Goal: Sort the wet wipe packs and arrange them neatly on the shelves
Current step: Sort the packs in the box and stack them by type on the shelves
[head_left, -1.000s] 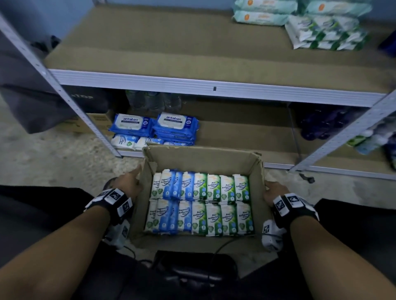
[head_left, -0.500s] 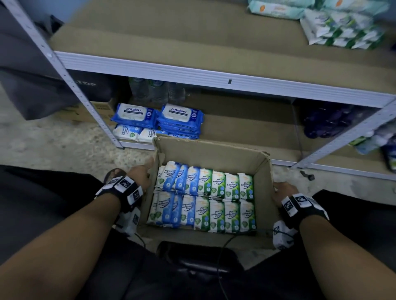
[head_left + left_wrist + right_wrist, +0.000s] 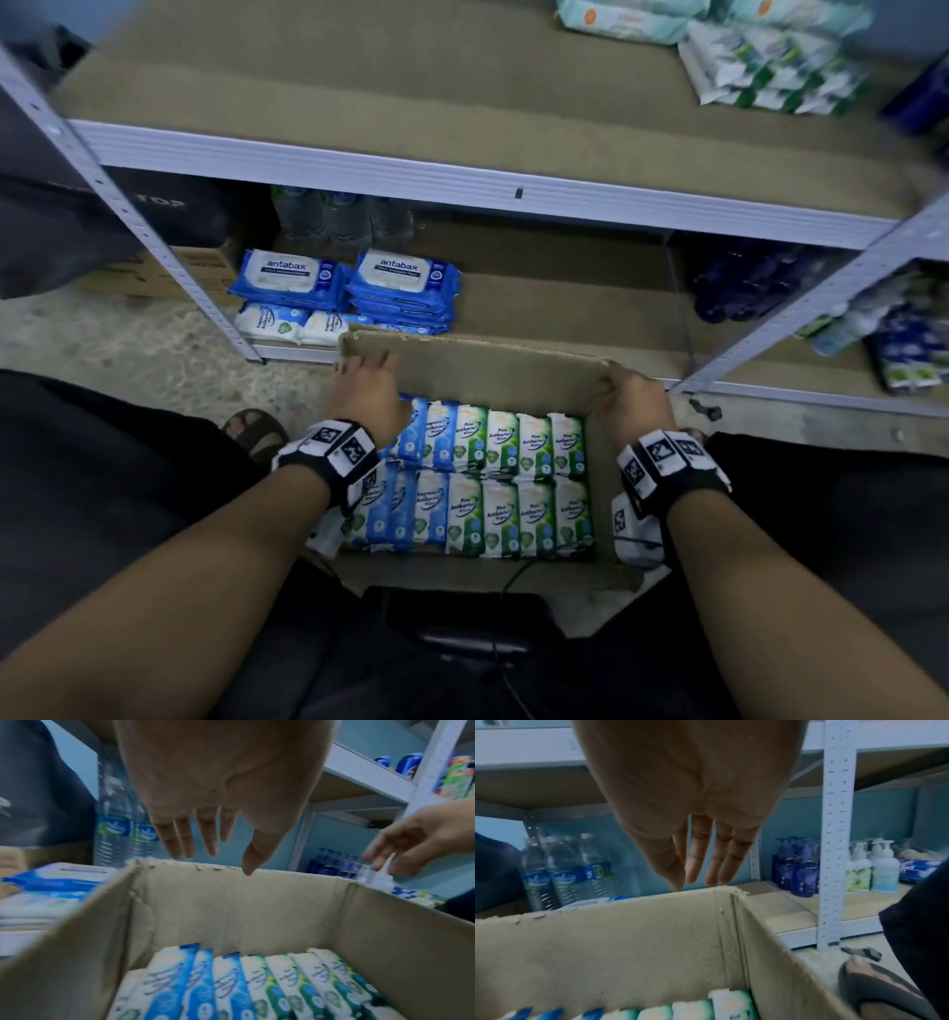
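An open cardboard box [image 3: 493, 370] stands on the floor in front of the shelf, between my knees. It holds two rows of upright wet wipe packs, blue ones [image 3: 421, 442] on the left and green ones [image 3: 518, 493] on the right. My left hand [image 3: 367, 390] is at the box's far left corner, its fingers [image 3: 208, 837] straight just over the rim [image 3: 231, 912]. At the far right corner my right hand [image 3: 629, 398] reaches down with straight fingers [image 3: 698, 866], the tips at the rim [image 3: 603, 953]. Neither hand holds a pack.
Blue antabax packs [image 3: 400, 277] are stacked on the lower shelf over white packs [image 3: 272, 321]. More packs [image 3: 770, 72] lie on the upper shelf at the right. Water bottles [image 3: 339, 216] and dark pump bottles [image 3: 744, 282] stand behind. Metal uprights [image 3: 801, 318] flank the bay. My sandalled foot [image 3: 254, 429] is on the left.
Both hands have left the box's side walls and moved forward to its far corners. The box now sits closer to the shelf's front edge.
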